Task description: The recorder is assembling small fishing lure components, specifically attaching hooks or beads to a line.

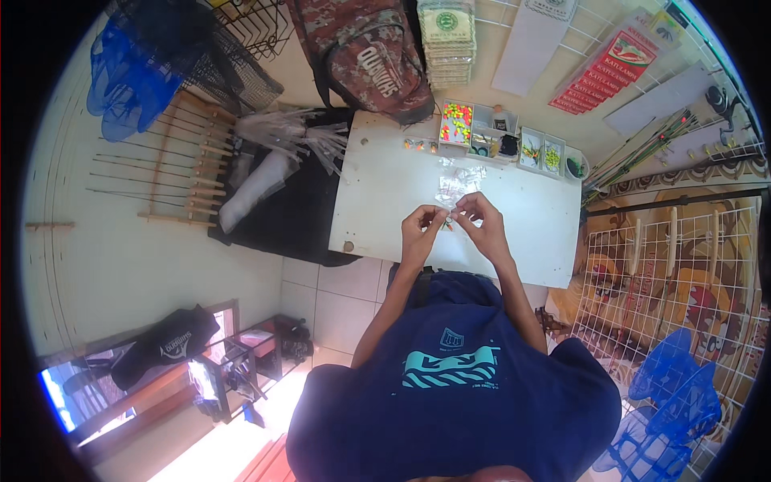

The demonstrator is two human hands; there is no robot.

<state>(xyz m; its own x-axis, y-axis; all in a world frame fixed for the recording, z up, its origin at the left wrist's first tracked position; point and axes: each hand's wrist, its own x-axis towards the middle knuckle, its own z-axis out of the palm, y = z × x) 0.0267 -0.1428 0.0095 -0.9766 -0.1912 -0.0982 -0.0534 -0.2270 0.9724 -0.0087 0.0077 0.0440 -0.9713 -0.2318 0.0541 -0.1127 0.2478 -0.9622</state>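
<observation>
White table (381, 193) is crowded at the back: box of bright red-yellow bits (457, 123), lidless compartment boxes (542, 152), clear bags (459, 180) just past the fingers. Left hand (421, 231) and right hand (484, 227) pinch one tiny item (447, 226) over it, orange-green, mostly finger-blocked.

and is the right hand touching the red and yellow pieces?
Apart. The head view shows white tabletop and clear packets between the right hand and the red and yellow pieces.

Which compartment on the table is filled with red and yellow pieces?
The leftmost compartment along the far edge of the white table; the others show no such red filling.
</observation>
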